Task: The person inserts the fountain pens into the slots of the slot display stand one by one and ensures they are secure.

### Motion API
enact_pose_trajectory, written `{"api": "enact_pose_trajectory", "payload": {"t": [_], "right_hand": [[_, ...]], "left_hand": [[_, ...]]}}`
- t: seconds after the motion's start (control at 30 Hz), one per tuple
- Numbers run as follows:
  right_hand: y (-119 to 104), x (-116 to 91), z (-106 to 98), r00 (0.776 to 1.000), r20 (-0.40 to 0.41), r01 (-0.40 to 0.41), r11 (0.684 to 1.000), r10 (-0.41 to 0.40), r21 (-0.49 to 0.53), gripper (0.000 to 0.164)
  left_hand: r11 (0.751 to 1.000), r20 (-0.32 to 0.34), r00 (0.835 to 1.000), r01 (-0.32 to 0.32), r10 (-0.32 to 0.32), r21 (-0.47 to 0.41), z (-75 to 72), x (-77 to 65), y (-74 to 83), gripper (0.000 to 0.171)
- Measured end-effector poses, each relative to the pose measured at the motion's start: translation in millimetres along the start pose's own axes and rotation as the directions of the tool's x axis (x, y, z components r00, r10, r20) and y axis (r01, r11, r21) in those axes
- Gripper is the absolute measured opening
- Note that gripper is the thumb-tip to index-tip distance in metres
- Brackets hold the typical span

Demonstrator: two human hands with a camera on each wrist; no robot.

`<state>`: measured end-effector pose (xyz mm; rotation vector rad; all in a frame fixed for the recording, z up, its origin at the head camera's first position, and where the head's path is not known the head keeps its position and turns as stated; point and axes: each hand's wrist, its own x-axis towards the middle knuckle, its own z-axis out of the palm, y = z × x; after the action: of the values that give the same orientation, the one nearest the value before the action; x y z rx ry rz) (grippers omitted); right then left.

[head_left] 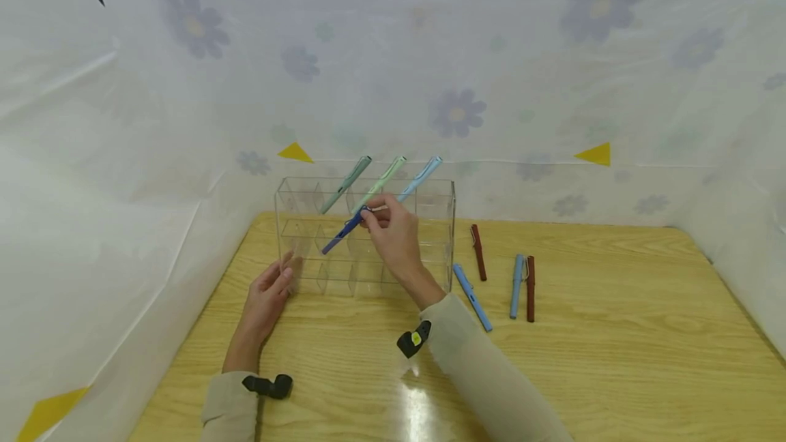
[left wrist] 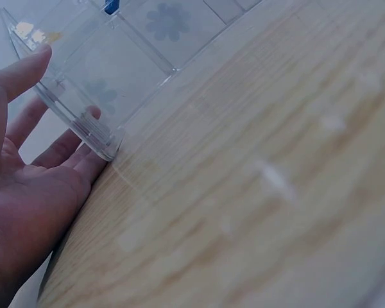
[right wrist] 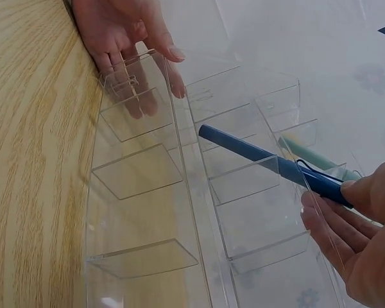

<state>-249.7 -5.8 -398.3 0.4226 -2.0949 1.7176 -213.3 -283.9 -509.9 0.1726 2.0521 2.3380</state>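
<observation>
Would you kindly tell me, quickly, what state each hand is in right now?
Left hand: open, resting against the left end of the clear rack.
Right hand: closed, pinching the dark blue pen.

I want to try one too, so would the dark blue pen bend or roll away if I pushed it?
The dark blue pen probably won't bend: it looks straight, though the right hand holds it only near one end. It's likely light: a pinch holds it up. It might roll a little, but its sticking-out clip should stop it.
</observation>
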Motion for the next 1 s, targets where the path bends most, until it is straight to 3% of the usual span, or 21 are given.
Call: {"api": "enact_pose_trajectory", "payload": {"t": [0.3,0.57,0.8,1.0], "right_hand": [[3,-1,-3,1.0,0.008,0.001,1.0,-0.001,-0.029,0.01],[-2,-6,-18,1.0,0.016,0.001,0.998,0.0,-0.068,0.015],[-13,-11,-37,1.0,0.008,0.013,1.0,-0.013,-0.017,0.018],[-19,-18,-56,1.0,0.009,0.013,0.996,-0.013,0.092,0.018]], "left_hand": [[1.0,0.006,1.0,-0.007,0.008,-0.013,0.0,1.3,-3.2,0.055],[1.0,-0.003,1.0,-0.001,0.001,0.007,-1.6,1.4,-3.3,0.056],[1.0,-0.009,1.0,0.003,-0.003,0.008,-4.0,0.3,-2.7,0.057],[1.0,-0.001,1.0,-0.004,0.004,0.012,-4.9,-0.1,-2.5,0.057]]}}
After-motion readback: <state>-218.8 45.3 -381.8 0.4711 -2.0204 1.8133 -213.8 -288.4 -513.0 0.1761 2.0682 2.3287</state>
